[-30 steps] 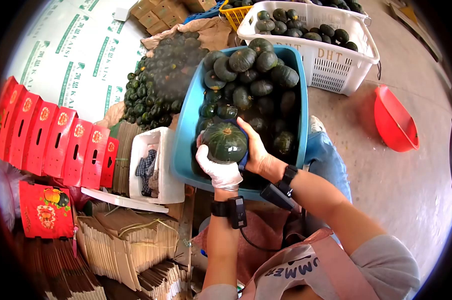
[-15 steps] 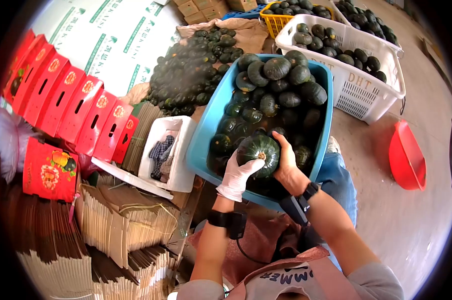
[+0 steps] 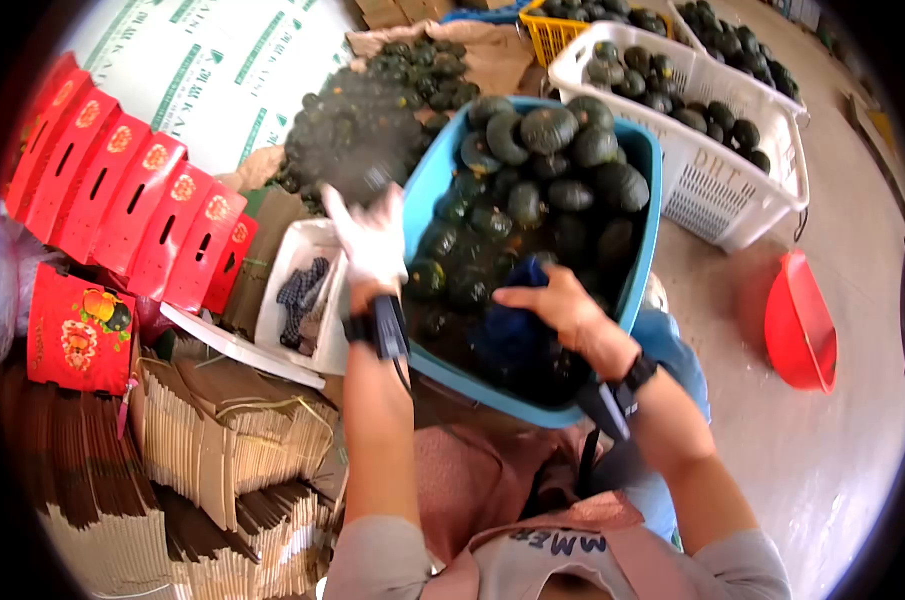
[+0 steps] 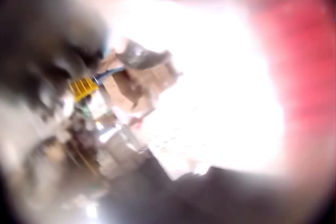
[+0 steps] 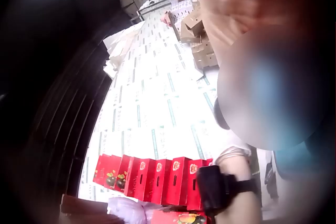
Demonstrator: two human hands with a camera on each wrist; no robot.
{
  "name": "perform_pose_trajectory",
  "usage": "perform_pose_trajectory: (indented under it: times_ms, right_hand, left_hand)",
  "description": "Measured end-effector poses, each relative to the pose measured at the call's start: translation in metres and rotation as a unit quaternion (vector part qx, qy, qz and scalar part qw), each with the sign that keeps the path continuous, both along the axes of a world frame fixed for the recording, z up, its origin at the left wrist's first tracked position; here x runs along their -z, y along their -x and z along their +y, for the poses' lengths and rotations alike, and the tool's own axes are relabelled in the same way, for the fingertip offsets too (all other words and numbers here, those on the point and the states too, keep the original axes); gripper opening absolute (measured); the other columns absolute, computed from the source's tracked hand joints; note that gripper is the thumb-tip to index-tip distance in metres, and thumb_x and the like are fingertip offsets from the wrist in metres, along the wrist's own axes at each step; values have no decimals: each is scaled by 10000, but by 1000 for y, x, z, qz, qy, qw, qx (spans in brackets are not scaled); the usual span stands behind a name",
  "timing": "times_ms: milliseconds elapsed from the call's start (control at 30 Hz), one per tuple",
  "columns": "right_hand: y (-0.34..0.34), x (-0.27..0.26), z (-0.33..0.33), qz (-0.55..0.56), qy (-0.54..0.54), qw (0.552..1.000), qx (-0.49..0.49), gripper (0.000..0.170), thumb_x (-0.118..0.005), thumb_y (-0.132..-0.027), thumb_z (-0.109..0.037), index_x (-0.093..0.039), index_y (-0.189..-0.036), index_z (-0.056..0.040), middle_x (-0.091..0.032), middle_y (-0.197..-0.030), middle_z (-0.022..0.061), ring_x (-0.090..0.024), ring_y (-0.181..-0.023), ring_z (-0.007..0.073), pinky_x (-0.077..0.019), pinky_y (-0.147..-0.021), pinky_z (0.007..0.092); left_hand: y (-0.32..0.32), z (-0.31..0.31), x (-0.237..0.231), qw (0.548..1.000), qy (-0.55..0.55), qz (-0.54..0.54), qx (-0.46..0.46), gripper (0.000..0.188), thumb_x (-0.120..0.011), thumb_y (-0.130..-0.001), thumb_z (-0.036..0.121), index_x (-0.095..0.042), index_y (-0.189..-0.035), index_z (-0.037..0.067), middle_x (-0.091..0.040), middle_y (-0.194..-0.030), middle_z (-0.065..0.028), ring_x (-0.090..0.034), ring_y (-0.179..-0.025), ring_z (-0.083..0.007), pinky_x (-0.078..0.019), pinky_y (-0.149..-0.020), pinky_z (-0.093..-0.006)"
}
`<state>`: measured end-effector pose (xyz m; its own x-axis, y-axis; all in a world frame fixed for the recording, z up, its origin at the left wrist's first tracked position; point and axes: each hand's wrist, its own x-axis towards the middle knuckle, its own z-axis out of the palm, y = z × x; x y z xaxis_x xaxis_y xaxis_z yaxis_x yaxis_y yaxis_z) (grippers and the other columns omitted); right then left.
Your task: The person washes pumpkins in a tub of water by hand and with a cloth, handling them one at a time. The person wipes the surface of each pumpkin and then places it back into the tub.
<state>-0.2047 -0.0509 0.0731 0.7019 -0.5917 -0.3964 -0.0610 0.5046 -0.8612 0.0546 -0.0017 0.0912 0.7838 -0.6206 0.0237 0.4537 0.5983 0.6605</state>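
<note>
My left hand (image 3: 369,240), in a white glove, reaches over the tub's left rim with fingers spread. A blurred dark green pumpkin (image 3: 377,178) is right at its fingertips, and shows as a dark rounded shape (image 4: 142,57) in the left wrist view. My bare right hand (image 3: 570,310) holds a wet blue cloth (image 3: 512,330) over the tub, thumb pointing left. The blue tub (image 3: 650,230) holds dark water and several pumpkins (image 3: 548,130) heaped toward its far end. In the right wrist view, a large blurred spot covers much of the scene.
Left of the tub, a heap of pumpkins (image 3: 427,75) lies on brown sheeting. Nearby are a white foam box (image 3: 344,350), red cartons (image 3: 122,190) and stacked flat cardboard (image 3: 262,450). On the right stand a white crate (image 3: 712,200) of pumpkins and a red basin (image 3: 800,325).
Both hands held a pumpkin over the tub. My left hand has swung left toward the heap with the pumpkin; my right hand stays over the tub with the blue cloth.
</note>
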Motion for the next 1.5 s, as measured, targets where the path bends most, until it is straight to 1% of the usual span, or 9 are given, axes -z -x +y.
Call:
perform_pose_trajectory:
  times_ms: [33,100,233,500,567,700,867,1100,1500]
  right_hand:
    - [-9,47,-19,-43,21,998,30,335,-776,-703,-20,-629,-1000,28,-671,-847,101,-661,-728,223,-565,-642,369]
    - [-5,52,-52,22,52,992,110,249,-711,-741,-5,-615,-968,32,-667,-862,120,-655,-745,237,-552,-643,385]
    - [7,112,-133,205,191,918,281,328,-626,-836,-219,-608,-1055,25,-668,-939,186,-649,-878,296,-490,-776,386]
    - [-7,89,-126,129,187,896,382,343,-548,-923,-298,-569,-1092,0,-652,-970,194,-627,-920,320,-462,-823,399]
    - [-7,68,-106,63,174,919,348,385,-522,-956,-300,-539,-1171,19,-645,-1004,149,-590,-982,239,-434,-864,353]
    - [-1,67,-95,69,163,956,233,441,-514,-969,-351,-537,-1226,7,-630,-1130,142,-557,-1073,205,-411,-925,322]
    - [-7,94,-95,-90,-40,982,162,462,-491,-984,-417,-530,-1274,-58,-596,-1162,54,-521,-1061,180,-402,-934,333]
    - [-1,14,-23,-237,-232,942,-49,638,-403,-971,-557,-436,-1394,-81,-485,-1408,87,-433,-1294,257,-331,-1078,437]
    - [3,27,-25,-243,-132,961,10,398,-494,-982,-358,-549,-1251,-71,-598,-1251,81,-564,-1130,208,-412,-1022,381]
  left_hand:
    - [-13,-11,-12,979,64,179,-72,634,-588,-931,304,-270,-1437,94,-429,-1392,-230,-516,-1194,-314,-317,-1127,-465]
    - [-25,-21,14,990,-97,-99,28,707,-670,-841,360,-331,-1402,94,-459,-1349,-231,-484,-1239,-297,-412,-1042,-467]
    - [6,-21,41,621,-613,-380,306,640,-753,-743,392,-543,-1249,61,-608,-1190,-171,-578,-1134,-280,-478,-929,-438]
    - [51,-55,195,185,-757,-590,211,794,-793,-680,317,-453,-1281,-74,-592,-1230,-241,-585,-1156,-355,-496,-926,-420]
    - [61,-44,176,397,-777,-465,150,778,-804,-679,240,-426,-1292,-53,-576,-1228,-267,-581,-1152,-360,-493,-937,-414]
    - [37,-19,142,510,-720,-430,193,897,-858,-589,290,-402,-1277,-59,-582,-1202,-252,-594,-1107,-349,-486,-942,-410]
    - [42,1,99,898,-349,-113,244,586,-688,-758,65,-459,-1291,-15,-571,-1225,-180,-617,-1060,-296,-555,-857,-465]
    - [96,21,61,944,-67,-114,302,646,-639,-708,-48,-461,-1327,3,-578,-1228,-114,-587,-1116,-256,-498,-966,-411]
    - [133,31,66,859,-172,-466,125,960,-806,-594,-122,-345,-1418,52,-435,-1375,-72,-463,-1233,-199,-407,-1057,-350]
